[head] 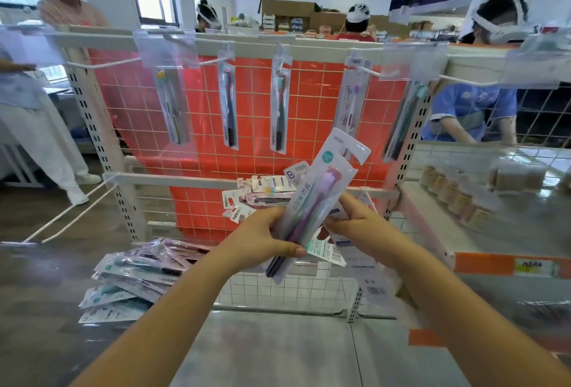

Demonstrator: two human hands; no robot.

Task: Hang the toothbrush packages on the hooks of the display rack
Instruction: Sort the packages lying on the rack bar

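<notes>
My left hand grips a bundle of toothbrush packages, the front one holding a purple brush and tilted up to the right. My right hand holds the same bundle from the right side, fingers on the back cards. The display rack stands ahead with white hooks along its top bar. Several packages hang there, among them a black brush, a green-headed brush and a pink one. The far-left hook is bare.
Loose packages lie in a pile on the floor at lower left and on the rack's middle bar. A shelf with jars stands at right. People stand at left and behind the rack. Two bare hooks stick out low left.
</notes>
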